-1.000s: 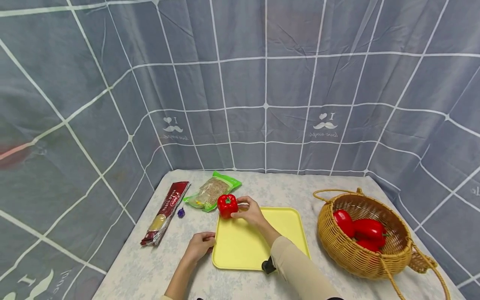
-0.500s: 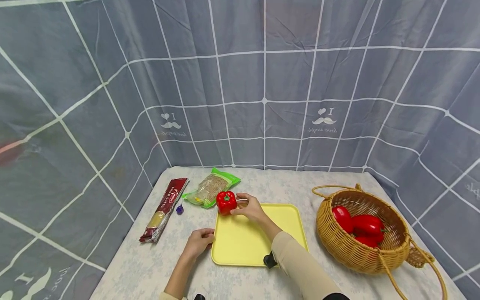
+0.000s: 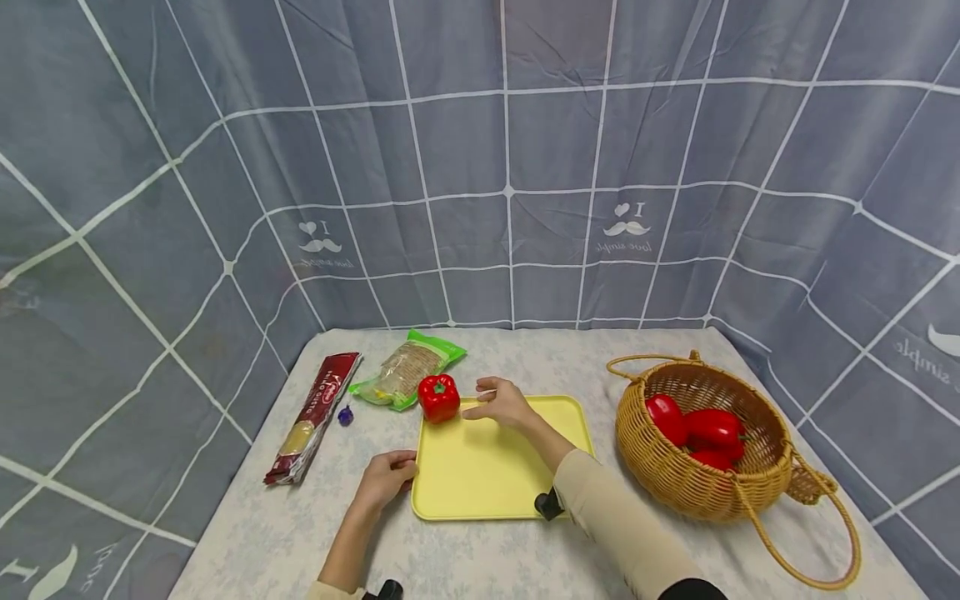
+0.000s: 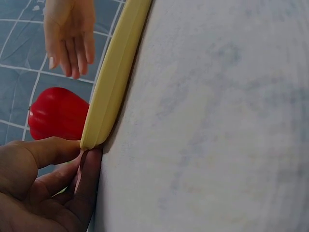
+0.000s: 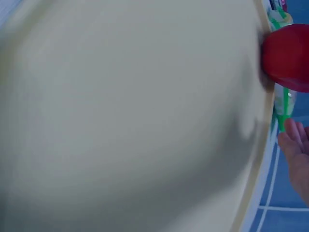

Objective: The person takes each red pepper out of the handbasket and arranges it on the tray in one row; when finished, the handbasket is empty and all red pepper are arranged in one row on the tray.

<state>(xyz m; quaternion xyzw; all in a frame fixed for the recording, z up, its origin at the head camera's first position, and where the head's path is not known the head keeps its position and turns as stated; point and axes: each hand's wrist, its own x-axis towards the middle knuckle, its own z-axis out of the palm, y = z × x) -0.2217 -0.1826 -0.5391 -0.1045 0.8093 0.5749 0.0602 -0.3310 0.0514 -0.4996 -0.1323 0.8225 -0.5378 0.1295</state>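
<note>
A red bell pepper stands at the far left corner of a yellow tray. Just to its right is my right hand, fingers extended and a gap between them and the pepper. The right wrist view also shows that hand apart from the pepper. At the tray's left side, my left hand pinches the edge. In the left wrist view its thumb lies on the rim side while the fingers reach underneath.
A wicker basket holding several red peppers stands on the right, its handle loop lying toward the front. Behind and left are a green-edged clear bag, a long dark-red packet and a small purple item. A grey curtain encloses the table.
My right hand has let go of the bell pepper and drawn back to the right. The pepper stays at the tray corner, and the left hand keeps its place at the edge.
</note>
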